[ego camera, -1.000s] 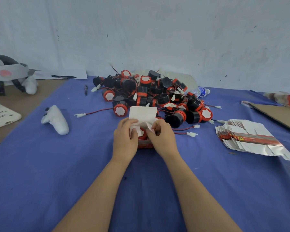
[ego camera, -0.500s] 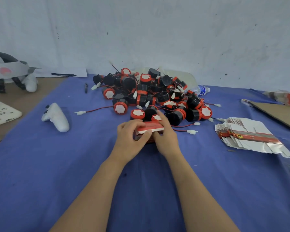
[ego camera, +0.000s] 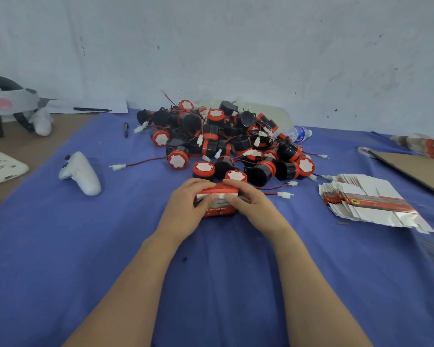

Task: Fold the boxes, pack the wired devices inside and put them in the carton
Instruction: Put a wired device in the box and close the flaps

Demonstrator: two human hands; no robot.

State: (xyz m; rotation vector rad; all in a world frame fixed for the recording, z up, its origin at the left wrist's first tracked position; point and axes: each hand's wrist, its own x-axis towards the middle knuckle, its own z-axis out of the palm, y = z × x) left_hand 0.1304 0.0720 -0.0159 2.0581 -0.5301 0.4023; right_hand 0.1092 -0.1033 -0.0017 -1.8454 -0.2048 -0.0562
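1. Red box sits between both hands on the blue cloth. Its white lid flap, upright a second ago, is now folded down.
2. Left hand and right hand each grip a box end, fingers curled over the far edge, thumbs pressing the white tuck strip.
3. Judgement: device packed, box nearly shut, carton step next.
4. Box is thin glossy card, rectangular, with crisp creases.
5. Just beyond the fingers: wired devices, a pile of black-red plastic cylinders with thin leads.
6. Right of the right hand: flat box blanks, fanned.

Far: scuffed whitish wall, dark specks. Blue cloth covers the table, wrinkled near. Bare brown tabletop far left. Flat, even light.
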